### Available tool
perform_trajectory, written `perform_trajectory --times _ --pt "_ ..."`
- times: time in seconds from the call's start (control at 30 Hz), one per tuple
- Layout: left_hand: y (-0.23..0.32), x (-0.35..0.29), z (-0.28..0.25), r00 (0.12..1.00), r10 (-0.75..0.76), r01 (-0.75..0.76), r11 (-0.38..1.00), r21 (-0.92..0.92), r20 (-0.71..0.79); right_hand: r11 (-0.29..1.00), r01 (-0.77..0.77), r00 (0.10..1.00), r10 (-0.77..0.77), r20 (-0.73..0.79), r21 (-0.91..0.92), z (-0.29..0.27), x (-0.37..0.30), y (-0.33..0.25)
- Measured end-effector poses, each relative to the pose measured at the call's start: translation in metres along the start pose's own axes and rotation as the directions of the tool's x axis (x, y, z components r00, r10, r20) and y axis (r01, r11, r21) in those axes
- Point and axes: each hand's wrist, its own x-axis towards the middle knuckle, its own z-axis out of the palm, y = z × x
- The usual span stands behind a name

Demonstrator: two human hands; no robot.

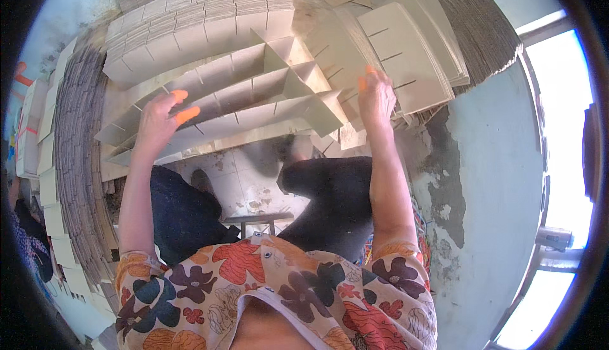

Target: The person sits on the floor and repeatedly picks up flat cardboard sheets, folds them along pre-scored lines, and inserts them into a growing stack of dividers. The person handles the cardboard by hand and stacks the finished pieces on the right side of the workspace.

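Observation:
Long slotted cardboard strips stand on edge in front of me, joined at their right end by a short crosswise piece. My left hand hovers over the left part of these strips, its orange-capped thumb and forefinger apart. My right hand, also with orange fingertip covers, is beside a stack of slotted cardboard sheets. Its fingers are curled close together, and what they hold, if anything, cannot be made out.
Bundles of slotted cardboard strips are piled at the back left. Tall cardboard stacks line the left side, and a brown stack stands far right. A peeling wall bounds the right. Below is a small stool.

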Motion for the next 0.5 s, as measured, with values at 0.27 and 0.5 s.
perform_trajectory --times 0.27,0.5 --pt "-0.018 0.0 -0.001 0.986 -0.075 0.083 0.995 -0.051 0.149 0.945 -0.119 0.972 0.174 0.161 -0.303 0.038 0.006 0.042" --pt "-0.018 -0.005 0.003 0.993 -0.021 0.017 0.999 0.039 0.116 0.947 -0.145 0.968 0.196 0.157 -0.288 0.046 0.006 0.032"
